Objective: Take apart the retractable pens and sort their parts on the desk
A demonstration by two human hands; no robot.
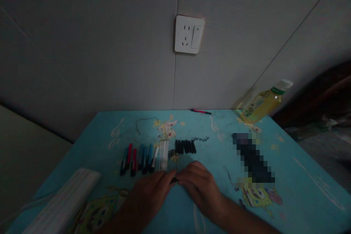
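At left fingers (166, 179) and right fingers (186, 176), small dark piece (174, 180) pinched by both; beyond, on worktop (215, 157), white sticks (163, 155), black pieces (185, 147) rowed, apart; farther left, coloured markers (150, 156), seemingly assembled

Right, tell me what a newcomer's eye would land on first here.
Likely the bottle of yellow liquid at the far right corner of the turquoise table, and the white wall socket above its far edge. Next, the left hand and right hand meeting at a small dark piece, nearer than the red and blue pen barrels.
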